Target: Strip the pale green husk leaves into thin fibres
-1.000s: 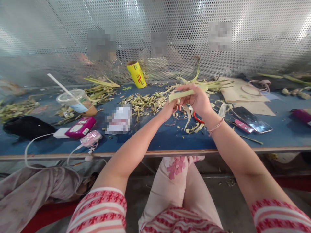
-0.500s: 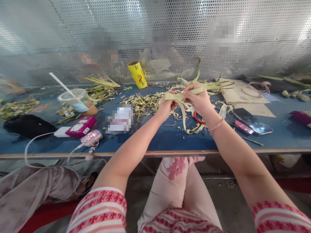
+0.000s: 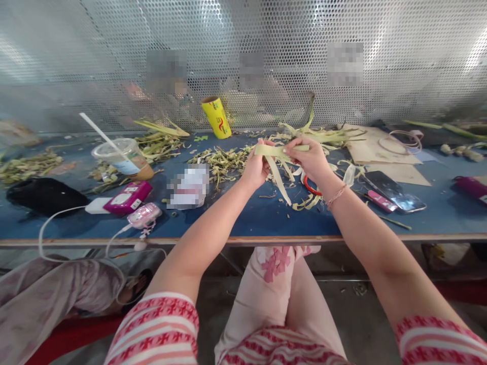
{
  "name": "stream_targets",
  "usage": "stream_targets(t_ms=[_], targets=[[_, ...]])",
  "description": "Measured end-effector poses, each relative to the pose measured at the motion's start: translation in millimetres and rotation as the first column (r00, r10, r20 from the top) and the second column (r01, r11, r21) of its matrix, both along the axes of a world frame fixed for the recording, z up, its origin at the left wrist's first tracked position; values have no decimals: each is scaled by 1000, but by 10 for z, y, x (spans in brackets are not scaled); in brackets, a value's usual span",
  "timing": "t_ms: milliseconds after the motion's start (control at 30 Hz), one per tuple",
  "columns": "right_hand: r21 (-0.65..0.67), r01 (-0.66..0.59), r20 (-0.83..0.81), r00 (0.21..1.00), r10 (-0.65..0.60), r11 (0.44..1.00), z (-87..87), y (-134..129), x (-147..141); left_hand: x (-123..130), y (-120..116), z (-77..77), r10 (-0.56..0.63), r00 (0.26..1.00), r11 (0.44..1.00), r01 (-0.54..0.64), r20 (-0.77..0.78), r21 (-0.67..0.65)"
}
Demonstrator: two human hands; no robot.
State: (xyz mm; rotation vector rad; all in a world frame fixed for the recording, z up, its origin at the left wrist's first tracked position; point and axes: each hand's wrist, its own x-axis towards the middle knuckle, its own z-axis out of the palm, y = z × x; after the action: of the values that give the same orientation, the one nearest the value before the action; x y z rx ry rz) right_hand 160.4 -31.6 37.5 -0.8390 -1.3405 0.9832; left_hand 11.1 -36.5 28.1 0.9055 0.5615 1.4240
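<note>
A blue tabletop (image 3: pixel 243 220) with a pale wooden border along its near edge runs across the view; a perforated metal wall (image 3: pixel 281 25) rises behind its far edge. Shredded plant scraps (image 3: pixel 224 165) lie heaped mid-tabletop. A yellow tube (image 3: pixel 216 117) stands near the far edge, and a lidded cup (image 3: pixel 122 161) sits toward the left end.

The plant strip (image 3: pixel 276 151) is pale green, flat and smooth, stretched sideways above the middle of the tabletop, with a narrower length dangling toward the near edge. The left hand (image 3: pixel 258 165) is closed on one end of it; the right hand (image 3: pixel 310 156) pinches the other between thumb and fingers.

The left fingertips are partly hidden behind the strip. The right wrist overlaps a red ring-shaped thing (image 3: pixel 312 185), whose full form cannot be told. A packet (image 3: pixel 188 186) is blurred by pixels, and both tabletop ends are cut off.
</note>
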Motion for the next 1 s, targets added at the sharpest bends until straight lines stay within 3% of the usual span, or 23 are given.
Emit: stream_targets(t_ms=[200, 400, 567, 733, 833, 1000], targets=[[-71, -151, 111, 981, 158, 986, 33, -32, 65, -44, 7, 61, 9, 999, 999, -6, 53, -54], [-88, -217, 133, 965, 228, 972, 38, -24, 84, -91, 57, 53, 31, 998, 999, -29, 62, -34], [-146, -151, 73, 984, 163, 978, 27, 79, 162, -95, 60, 40, 38, 998, 999, -36, 59, -24], [-198, -84, 33, 995, 92, 977, 21, 186, 300, -79, 89, -37, 51, 995, 998, -47, -82, 46], [-133, -30, 69, 997, 40, 991, 13, 223, 347, -83, 106, -97, 74, 973, 990, -45, -217, 133], [90, -16, 258, 966, -8, 996, 18, 227, 339, -82, 116, -165, 98, 893, 977, -3, -439, 213]])
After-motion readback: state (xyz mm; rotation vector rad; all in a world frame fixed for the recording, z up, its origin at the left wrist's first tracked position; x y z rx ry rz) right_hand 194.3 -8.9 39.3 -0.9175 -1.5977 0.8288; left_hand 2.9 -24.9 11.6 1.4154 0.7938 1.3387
